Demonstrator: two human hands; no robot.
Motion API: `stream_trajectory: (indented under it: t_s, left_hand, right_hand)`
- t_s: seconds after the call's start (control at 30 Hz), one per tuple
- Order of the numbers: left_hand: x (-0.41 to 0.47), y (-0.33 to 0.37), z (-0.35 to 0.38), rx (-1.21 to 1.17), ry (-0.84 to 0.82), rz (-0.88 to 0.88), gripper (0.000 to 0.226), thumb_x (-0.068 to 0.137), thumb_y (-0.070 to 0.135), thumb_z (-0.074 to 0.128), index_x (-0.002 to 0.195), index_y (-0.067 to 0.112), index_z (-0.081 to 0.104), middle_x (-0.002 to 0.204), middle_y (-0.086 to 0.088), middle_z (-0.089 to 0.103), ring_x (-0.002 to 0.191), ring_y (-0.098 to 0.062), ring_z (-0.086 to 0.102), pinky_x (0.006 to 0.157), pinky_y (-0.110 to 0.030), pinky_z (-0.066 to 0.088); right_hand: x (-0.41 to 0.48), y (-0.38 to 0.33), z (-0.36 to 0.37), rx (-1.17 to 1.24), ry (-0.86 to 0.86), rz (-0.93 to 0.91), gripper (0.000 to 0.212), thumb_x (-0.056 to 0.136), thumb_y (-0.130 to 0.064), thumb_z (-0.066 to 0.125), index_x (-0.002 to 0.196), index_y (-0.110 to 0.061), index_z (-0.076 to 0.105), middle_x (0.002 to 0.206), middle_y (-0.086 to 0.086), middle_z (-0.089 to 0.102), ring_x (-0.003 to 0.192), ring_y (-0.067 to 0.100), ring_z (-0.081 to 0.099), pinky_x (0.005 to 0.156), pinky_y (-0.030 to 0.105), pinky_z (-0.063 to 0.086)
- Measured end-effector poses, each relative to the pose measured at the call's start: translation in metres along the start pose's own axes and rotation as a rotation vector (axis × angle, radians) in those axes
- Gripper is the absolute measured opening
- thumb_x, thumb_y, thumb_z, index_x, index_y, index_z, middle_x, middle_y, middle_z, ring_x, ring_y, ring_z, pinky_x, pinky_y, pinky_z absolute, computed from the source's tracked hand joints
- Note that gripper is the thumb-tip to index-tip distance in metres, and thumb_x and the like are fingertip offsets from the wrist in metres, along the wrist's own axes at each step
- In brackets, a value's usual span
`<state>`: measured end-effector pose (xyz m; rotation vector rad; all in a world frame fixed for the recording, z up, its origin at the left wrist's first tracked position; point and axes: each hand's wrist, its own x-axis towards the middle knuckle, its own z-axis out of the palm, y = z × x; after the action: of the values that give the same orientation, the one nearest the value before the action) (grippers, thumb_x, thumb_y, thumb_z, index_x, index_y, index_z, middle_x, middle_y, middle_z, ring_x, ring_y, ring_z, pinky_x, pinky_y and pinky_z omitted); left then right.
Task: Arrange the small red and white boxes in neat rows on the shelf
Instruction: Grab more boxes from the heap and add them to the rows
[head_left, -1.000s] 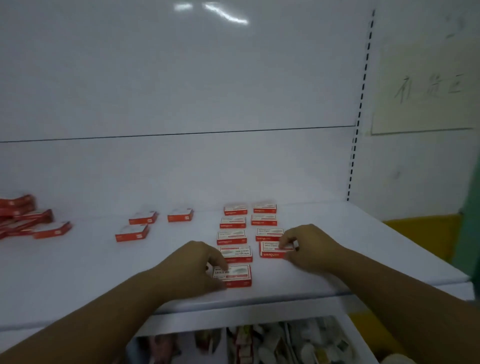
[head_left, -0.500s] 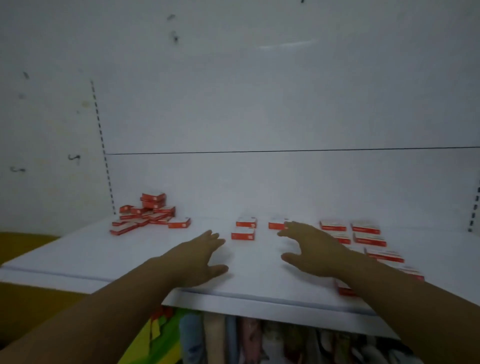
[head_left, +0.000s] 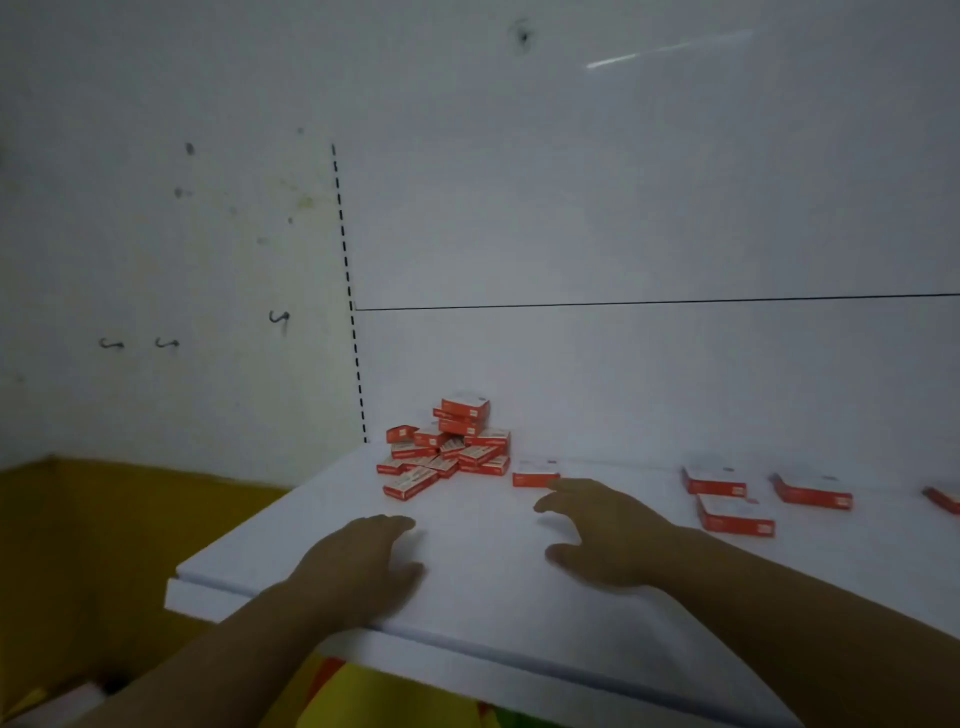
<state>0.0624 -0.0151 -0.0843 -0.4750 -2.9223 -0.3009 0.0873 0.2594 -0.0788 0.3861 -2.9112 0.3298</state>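
A single red and white box (head_left: 535, 472) lies flat on the shelf (head_left: 519, 597), long axis left to right, just right of the loose pile (head_left: 448, 447). It sits at 11 o'clock from the right hand (head_left: 605, 535), the nearer hand, fingers (head_left: 563, 486) spread and empty, one fingertip at its edge. The left hand (head_left: 358, 564) rests open, empty.

Bare shelf (head_left: 467, 587) ahead — box pile (head_left: 449, 449) blocks rear-left corner.

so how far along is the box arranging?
Early. Done: nothing clearly in rows in this view; a few boxes lie flat to the right. In hand: nothing held; right hand is open, fingertips by a single box, left hand open over the shelf. Left: the jumbled pile.
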Motion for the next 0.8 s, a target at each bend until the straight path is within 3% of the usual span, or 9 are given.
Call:
stream_trajectory:
  t_s: [0.13, 0.27, 0.4, 0.5, 0.63, 0.7, 0.8]
  left_hand:
    - [0.047, -0.023, 0.006, 0.038, 0.134, -0.11, 0.049, 0.082, 0.049, 0.054, 0.128, 0.034, 0.047, 0.131, 0.012, 0.053, 0.117, -0.009, 0.049, 0.096, -0.025, 0.04]
    - [0.099, -0.04, 0.002, 0.059, 0.096, -0.101, 0.05, 0.08, 0.049, 0.056, 0.126, 0.031, 0.049, 0.125, 0.009, 0.057, 0.105, -0.008, 0.055, 0.084, -0.022, 0.045]
    - [0.134, -0.052, 0.005, 0.027, 0.065, -0.017, 0.047, 0.077, 0.055, 0.058, 0.118, 0.031, 0.057, 0.111, 0.009, 0.064, 0.08, -0.005, 0.053, 0.065, -0.019, 0.042]
    - [0.149, -0.054, 0.014, -0.033, 0.049, 0.061, 0.041, 0.075, 0.059, 0.056, 0.107, 0.033, 0.061, 0.098, 0.012, 0.067, 0.075, -0.004, 0.056, 0.064, -0.02, 0.044]
    - [0.154, -0.054, 0.022, -0.097, 0.07, 0.154, 0.026, 0.079, 0.053, 0.056, 0.088, 0.03, 0.065, 0.081, 0.01, 0.067, 0.066, 0.0, 0.056, 0.056, -0.015, 0.04]
    - [0.151, -0.055, 0.021, -0.138, 0.118, 0.23, 0.03, 0.076, 0.055, 0.06, 0.094, 0.032, 0.066, 0.085, 0.012, 0.068, 0.066, 0.002, 0.053, 0.055, -0.013, 0.036]
    - [0.142, -0.044, 0.021, -0.177, 0.138, 0.383, 0.045, 0.074, 0.047, 0.067, 0.116, 0.032, 0.059, 0.108, 0.01, 0.066, 0.082, 0.001, 0.049, 0.07, -0.015, 0.039]
  right_hand:
    - [0.065, 0.012, 0.005, 0.014, 0.047, -0.028, 0.054, 0.085, -0.046, 0.054, 0.135, -0.032, 0.04, 0.151, -0.006, 0.029, 0.138, 0.012, 0.024, 0.11, 0.026, 0.019]
    - [0.118, 0.031, 0.005, 0.034, 0.012, 0.073, 0.054, 0.083, -0.043, 0.059, 0.132, -0.025, 0.044, 0.141, -0.002, 0.043, 0.127, 0.016, 0.04, 0.104, 0.029, 0.031]
    - [0.137, 0.049, 0.013, 0.017, -0.092, 0.18, 0.053, 0.079, -0.043, 0.061, 0.127, -0.027, 0.045, 0.13, 0.001, 0.048, 0.113, 0.018, 0.048, 0.095, 0.03, 0.041]
    - [0.134, 0.051, 0.019, 0.001, -0.041, 0.226, 0.047, 0.081, -0.046, 0.059, 0.123, -0.028, 0.05, 0.123, 0.002, 0.054, 0.108, 0.018, 0.051, 0.089, 0.026, 0.039]
    - [0.112, 0.034, 0.022, 0.01, 0.067, 0.287, 0.044, 0.077, -0.03, 0.061, 0.121, -0.024, 0.056, 0.125, 0.001, 0.058, 0.113, 0.018, 0.053, 0.091, 0.021, 0.035]
    - [0.096, 0.022, 0.02, -0.002, 0.124, 0.306, 0.047, 0.076, -0.029, 0.064, 0.122, -0.025, 0.055, 0.124, -0.001, 0.058, 0.113, 0.015, 0.052, 0.088, 0.017, 0.032]
    - [0.07, 0.007, 0.013, -0.055, 0.234, 0.31, 0.054, 0.074, -0.032, 0.07, 0.124, -0.023, 0.053, 0.122, -0.003, 0.058, 0.111, 0.012, 0.052, 0.084, 0.012, 0.029]
